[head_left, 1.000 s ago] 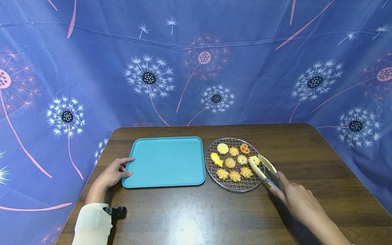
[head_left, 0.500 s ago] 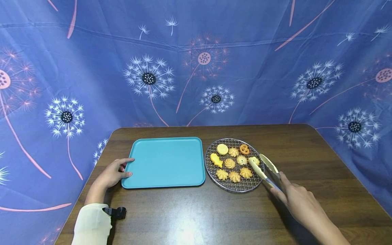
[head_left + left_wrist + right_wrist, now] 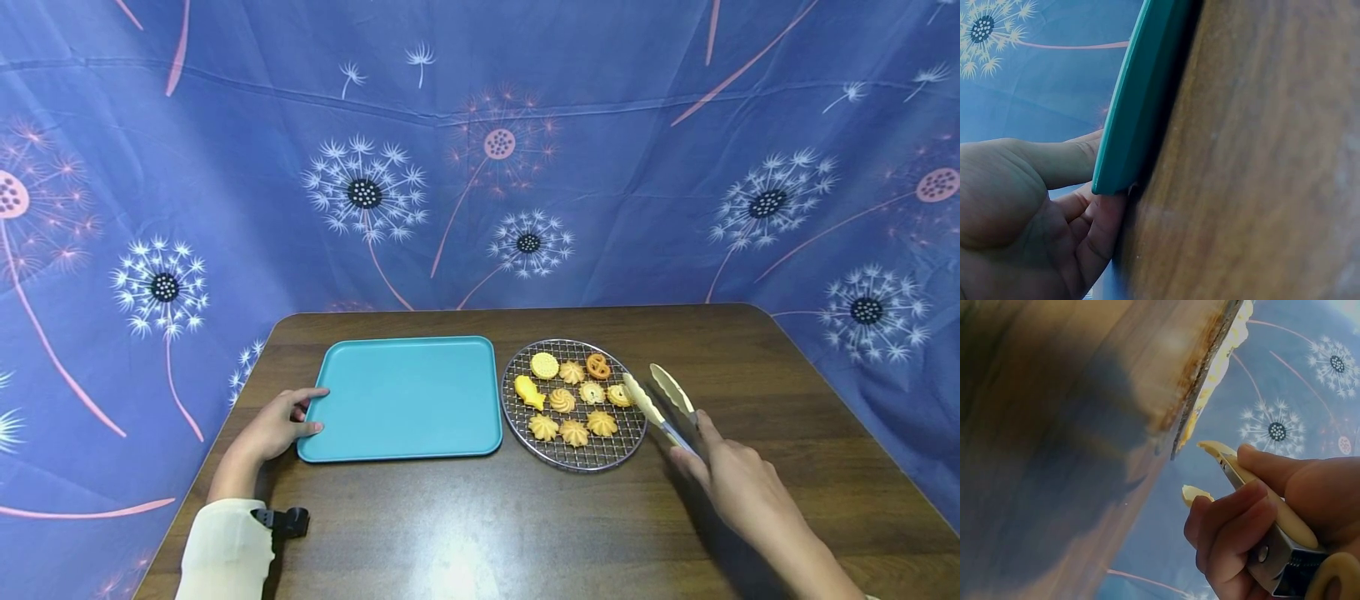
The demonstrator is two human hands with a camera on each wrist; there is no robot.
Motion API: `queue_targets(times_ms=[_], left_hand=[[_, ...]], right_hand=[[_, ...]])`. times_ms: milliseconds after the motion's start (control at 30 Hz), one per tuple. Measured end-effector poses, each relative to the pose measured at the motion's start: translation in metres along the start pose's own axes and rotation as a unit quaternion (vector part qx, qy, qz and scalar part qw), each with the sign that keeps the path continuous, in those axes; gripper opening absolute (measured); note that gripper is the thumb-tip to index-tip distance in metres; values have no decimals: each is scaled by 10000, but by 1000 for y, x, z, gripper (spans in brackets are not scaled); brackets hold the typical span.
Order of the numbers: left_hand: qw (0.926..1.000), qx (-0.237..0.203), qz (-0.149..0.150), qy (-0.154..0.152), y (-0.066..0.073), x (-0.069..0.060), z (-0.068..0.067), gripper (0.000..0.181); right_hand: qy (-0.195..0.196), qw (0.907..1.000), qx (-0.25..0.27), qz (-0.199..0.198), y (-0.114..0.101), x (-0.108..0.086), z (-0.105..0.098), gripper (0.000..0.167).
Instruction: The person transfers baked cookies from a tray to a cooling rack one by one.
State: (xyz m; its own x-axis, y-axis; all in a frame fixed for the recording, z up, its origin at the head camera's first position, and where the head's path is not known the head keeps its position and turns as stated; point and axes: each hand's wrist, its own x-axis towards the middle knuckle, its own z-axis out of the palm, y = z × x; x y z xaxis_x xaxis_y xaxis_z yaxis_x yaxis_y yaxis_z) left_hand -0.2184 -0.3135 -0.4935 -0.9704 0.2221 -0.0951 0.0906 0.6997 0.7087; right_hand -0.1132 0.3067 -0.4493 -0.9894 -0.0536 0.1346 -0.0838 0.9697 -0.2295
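Observation:
My left hand (image 3: 273, 425) grips the left end of a teal tray (image 3: 405, 400). In the left wrist view the thumb lies over the tray's rim (image 3: 1132, 119) and the curled fingers reach under it. On the right, my right hand (image 3: 742, 483) holds a pair of food tongs (image 3: 651, 410) with cream tips. The tongs are spread with nothing between their tips, one tip beside a ring-shaped cookie (image 3: 618, 395) at the right side of a round wire rack (image 3: 585, 455). In the right wrist view thumb and fingers wrap the tongs' arms (image 3: 1285, 519).
Several cookies lie on the rack, among them a pretzel (image 3: 597, 365), a fish-shaped cookie (image 3: 529, 392), a round yellow one (image 3: 544, 365) and a swirl (image 3: 562, 400). Tray and rack stand side by side on a wooden table (image 3: 420, 517). Behind hangs a blue dandelion-print cloth (image 3: 637, 167).
The right hand has drawn the tongs to the right, off the ring-shaped cookie, which stays on the rack. The tongs' tips are slightly farther right and spread. The left hand has not moved.

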Motion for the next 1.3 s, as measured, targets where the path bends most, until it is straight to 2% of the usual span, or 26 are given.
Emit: queue_targets(times_ms=[100,300,600,800,933,1033,1300], left_hand=[[10000,-6,0,-10,0,0,0,56],[10000,-15,-14,-1,0,0,-1,56],[10000,-66,-39,-4,1,1,0,56],[10000,-33,-55,-31,1,1,0,56],[10000,-23,-51,-33,1,0,-1,56],[10000,-3,-44,-21,1,0,-1,56],[10000,20,-36,-19,1,-1,-1,56]], right_hand=[[63,10000,10,5,3,3,1,71],[-48,9999,65,71,11,12,3,71],[-102,9991,351,196,28,22,10,74],[-251,9964,786,205,38,28,13,67],[-434,9895,1313,430,42,31,14,63],[-519,9841,1605,563,43,33,15,66],[-352,9904,1269,423,44,40,15,75]])
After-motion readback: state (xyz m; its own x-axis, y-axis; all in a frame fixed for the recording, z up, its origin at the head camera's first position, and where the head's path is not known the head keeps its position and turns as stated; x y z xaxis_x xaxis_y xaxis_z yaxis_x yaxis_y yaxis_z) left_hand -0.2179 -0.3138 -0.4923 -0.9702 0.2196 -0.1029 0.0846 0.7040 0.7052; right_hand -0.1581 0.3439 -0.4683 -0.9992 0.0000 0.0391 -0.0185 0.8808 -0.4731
